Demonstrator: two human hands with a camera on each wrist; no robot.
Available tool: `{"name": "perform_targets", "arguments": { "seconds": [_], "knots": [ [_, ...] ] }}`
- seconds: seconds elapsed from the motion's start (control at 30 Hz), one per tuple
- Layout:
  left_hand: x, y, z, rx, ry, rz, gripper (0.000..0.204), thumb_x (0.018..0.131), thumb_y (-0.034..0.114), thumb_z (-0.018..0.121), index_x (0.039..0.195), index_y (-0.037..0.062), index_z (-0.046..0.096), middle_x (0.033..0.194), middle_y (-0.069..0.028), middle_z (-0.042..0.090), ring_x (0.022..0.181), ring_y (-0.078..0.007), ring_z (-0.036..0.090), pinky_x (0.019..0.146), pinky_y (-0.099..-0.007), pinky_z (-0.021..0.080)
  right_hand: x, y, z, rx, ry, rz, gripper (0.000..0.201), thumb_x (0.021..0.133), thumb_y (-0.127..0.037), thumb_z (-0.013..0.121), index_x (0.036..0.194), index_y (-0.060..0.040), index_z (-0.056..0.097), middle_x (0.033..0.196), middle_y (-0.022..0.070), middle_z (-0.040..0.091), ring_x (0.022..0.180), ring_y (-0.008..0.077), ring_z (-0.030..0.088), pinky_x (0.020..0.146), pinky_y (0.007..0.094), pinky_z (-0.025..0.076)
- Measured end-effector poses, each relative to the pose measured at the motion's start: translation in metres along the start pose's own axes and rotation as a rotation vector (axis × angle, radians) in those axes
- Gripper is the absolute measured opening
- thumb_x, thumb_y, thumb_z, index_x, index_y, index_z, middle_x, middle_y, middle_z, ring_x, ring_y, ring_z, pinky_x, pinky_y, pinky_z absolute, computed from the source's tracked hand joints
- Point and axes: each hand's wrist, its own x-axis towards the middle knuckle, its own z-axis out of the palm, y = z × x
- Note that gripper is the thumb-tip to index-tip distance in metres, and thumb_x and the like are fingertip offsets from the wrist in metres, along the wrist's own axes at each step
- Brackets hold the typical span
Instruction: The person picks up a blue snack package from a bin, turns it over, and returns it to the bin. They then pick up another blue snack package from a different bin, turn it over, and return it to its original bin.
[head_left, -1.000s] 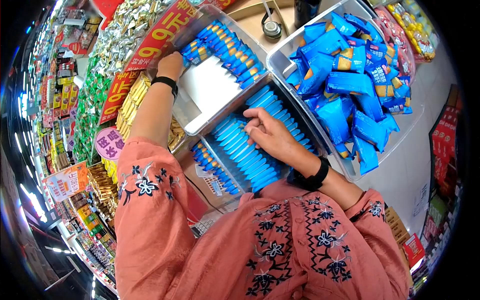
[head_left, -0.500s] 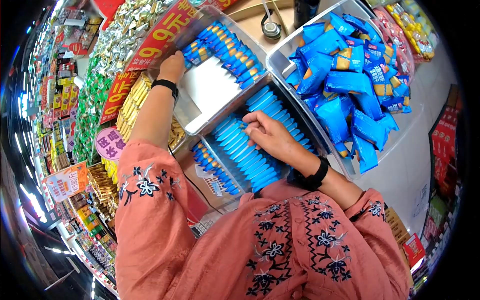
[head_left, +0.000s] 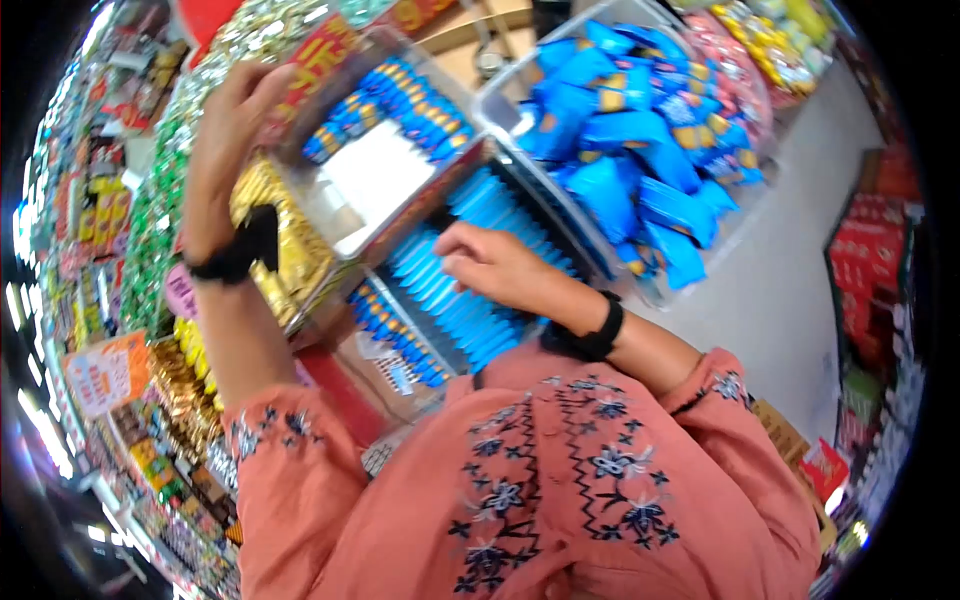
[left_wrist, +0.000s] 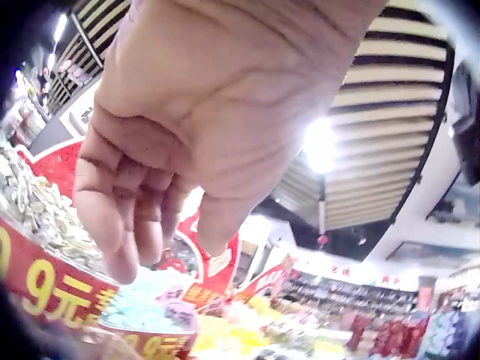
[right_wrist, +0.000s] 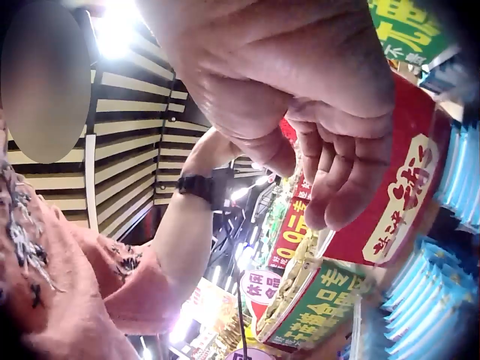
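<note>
In the head view the left hand (head_left: 232, 110) is raised over the red and yellow price strip, left of the bin with a white block (head_left: 375, 180). Its fingers hang loosely bent around nothing in the left wrist view (left_wrist: 195, 135). The right hand (head_left: 495, 262) hovers over or rests on the rows of light blue packets (head_left: 440, 290); contact cannot be told. Its fingers bend loosely with nothing visible between them in the right wrist view (right_wrist: 300, 112), where blue packets (right_wrist: 427, 300) stand at the lower right.
A clear bin heaped with blue packets (head_left: 625, 135) stands at the right. Gold-wrapped sweets (head_left: 275, 230) lie left of the bins, with green ones (head_left: 145, 235) further left. A smaller row of blue packets (head_left: 395, 335) stands beside the main rows. Grey floor (head_left: 790, 290) shows at the right.
The left hand has lifted away from the packets by the white block, moving up and left. The head view has shifted, so the bins appear further left. The right hand keeps its place over the packets.
</note>
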Motion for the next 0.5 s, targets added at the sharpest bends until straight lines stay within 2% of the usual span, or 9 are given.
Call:
{"name": "perform_targets", "arguments": {
  "seconds": [0.07,0.17,0.23,0.27,0.3,0.33,0.4,0.47,0.5],
  "knots": [
    [-0.045,0.035,0.008,-0.331,0.024,-0.032,0.032,0.099,0.033,0.063,0.113,0.0038,0.064,0.086,-0.0023,0.065,0.070,-0.0073,0.061,0.057,-0.0192,0.044,-0.008,-0.006,0.000,-0.034,-0.016,0.003,0.022,0.097,-0.017,0.059,0.113,-0.0006,0.060,0.088,0.0047,0.065,0.076,0.0130,0.066,0.067,0.0285,0.053],
    [-0.100,0.051,0.040,-0.471,0.000,-0.015,0.024,0.102,0.028,0.057,0.107,0.0051,0.062,0.079,-0.0013,0.062,0.066,-0.0079,0.059,0.055,-0.0204,0.041,-0.031,-0.028,-0.007,-0.121,-0.030,-0.021,0.021,0.096,-0.015,0.060,0.111,-0.0004,0.061,0.088,0.0053,0.065,0.078,0.0123,0.066,0.067,0.0283,0.053],
    [-0.132,0.051,0.074,-0.638,-0.081,-0.044,0.021,0.101,0.026,0.059,0.106,0.0063,0.062,0.081,-0.0022,0.063,0.065,-0.0072,0.059,0.055,-0.0196,0.043,-0.054,-0.061,-0.014,-0.122,-0.021,0.059,0.022,0.097,-0.016,0.060,0.112,-0.0004,0.061,0.090,0.0051,0.066,0.078,0.0117,0.066,0.067,0.0275,0.053],
    [-0.146,0.052,0.090,-0.732,-0.124,-0.162,0.020,0.101,0.027,0.059,0.106,0.0071,0.062,0.081,-0.0014,0.063,0.065,-0.0070,0.057,0.056,-0.0196,0.042,-0.065,-0.070,-0.016,-0.119,-0.020,0.098,0.022,0.097,-0.016,0.060,0.112,-0.0003,0.061,0.091,0.0051,0.066,0.079,0.0114,0.066,0.067,0.0270,0.053],
    [-0.158,0.052,0.108,-0.803,-0.162,-0.226,0.021,0.101,0.027,0.059,0.105,0.0074,0.062,0.082,-0.0011,0.063,0.066,-0.0070,0.058,0.057,-0.0202,0.042,-0.071,-0.064,-0.020,-0.097,-0.009,0.041,0.022,0.097,-0.016,0.060,0.112,-0.0002,0.061,0.092,0.0048,0.066,0.080,0.0105,0.065,0.067,0.0259,0.053],
    [-0.167,0.048,0.122,-0.830,-0.249,-0.223,0.021,0.102,0.028,0.059,0.106,0.0069,0.062,0.082,-0.0014,0.063,0.067,-0.0075,0.059,0.057,-0.0211,0.043,-0.081,-0.066,-0.025,-0.121,0.020,-0.004,0.022,0.098,-0.016,0.060,0.112,0.0000,0.061,0.094,0.0045,0.066,0.081,0.0107,0.065,0.067,0.0258,0.053],
    [-0.187,0.043,0.153,-0.914,-0.292,-0.226,0.023,0.102,0.031,0.058,0.107,0.0087,0.062,0.080,-0.0001,0.062,0.064,-0.0067,0.057,0.054,-0.0204,0.042,-0.103,-0.081,-0.032,-0.112,0.118,-0.059,0.021,0.097,-0.015,0.062,0.112,-0.0008,0.062,0.095,0.0038,0.067,0.081,0.0099,0.065,0.069,0.0257,0.053],
    [-0.204,0.046,0.169,-0.962,-0.363,-0.281,0.023,0.101,0.031,0.059,0.108,0.0088,0.061,0.081,-0.0002,0.063,0.065,-0.0071,0.059,0.053,-0.0206,0.043,-0.125,-0.097,-0.048,-0.130,0.253,-0.063,0.020,0.097,-0.014,0.063,0.112,-0.0019,0.063,0.096,0.0031,0.067,0.083,0.0084,0.064,0.072,0.0250,0.052],
    [-0.209,0.046,0.174,-0.975,-0.395,-0.280,0.023,0.101,0.031,0.060,0.109,0.0088,0.060,0.081,-0.0004,0.063,0.066,-0.0074,0.060,0.053,-0.0207,0.043,-0.134,-0.108,-0.056,-0.158,0.380,-0.095,0.017,0.096,-0.014,0.064,0.110,-0.0035,0.065,0.095,0.0017,0.067,0.083,0.0063,0.062,0.074,0.0235,0.052]
  ]
}}
